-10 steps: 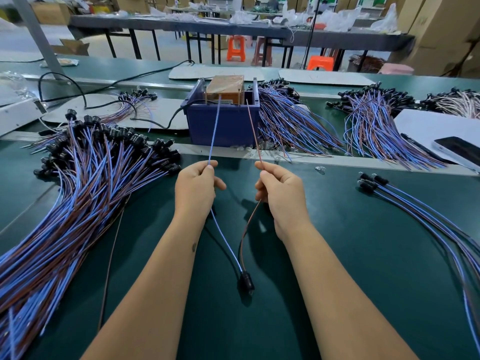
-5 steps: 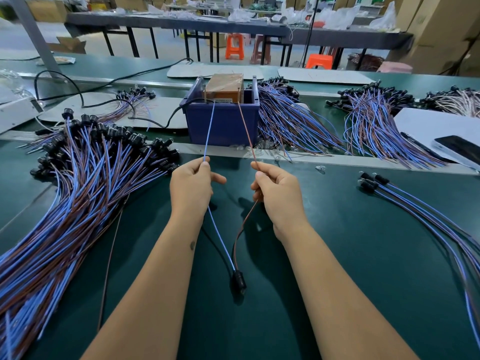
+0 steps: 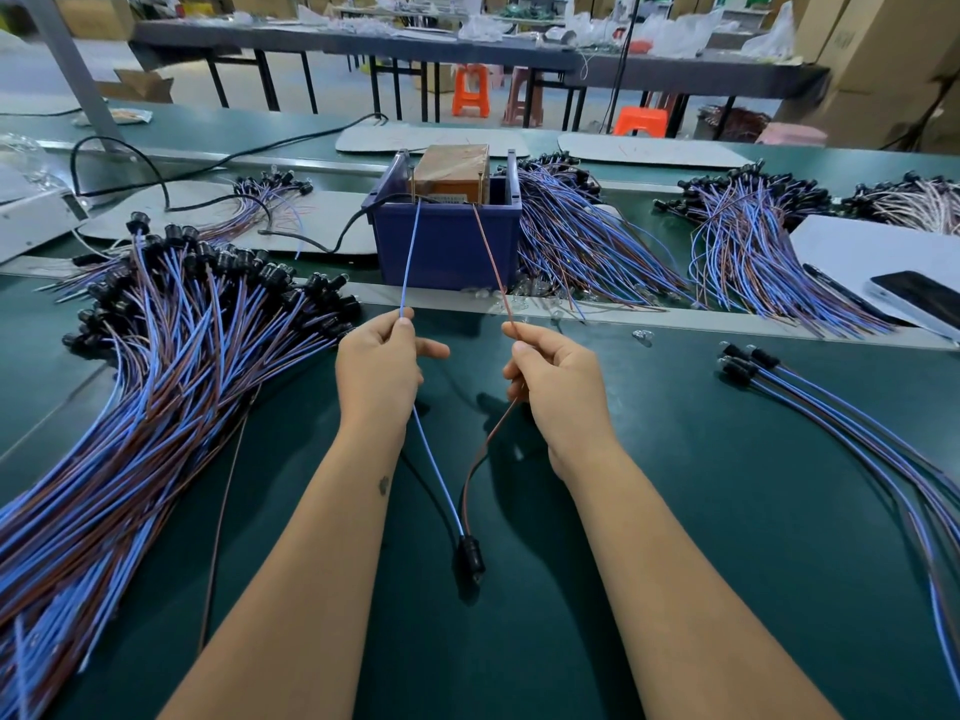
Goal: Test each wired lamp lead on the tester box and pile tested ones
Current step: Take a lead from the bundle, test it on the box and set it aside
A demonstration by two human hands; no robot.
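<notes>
Two thin insulated wires are pinched: the left hand [image 3: 382, 374] grips the blue wire [image 3: 408, 262], the right hand [image 3: 558, 381] the brown wire [image 3: 488, 252]. Both run to the tester box [image 3: 452, 171] mid-table; their black cylindrical lamp socket [image 3: 470, 559] lies near the front edge.

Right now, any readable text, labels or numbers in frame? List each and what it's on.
None can be read.
Tester box: a pale label strip on its front edge, print too small and blurred.
Cardboard cartons at far right: faint markings, illegible.
Phone: screen dark, no text.
Blue bin around the tester box: no label visible.
</notes>
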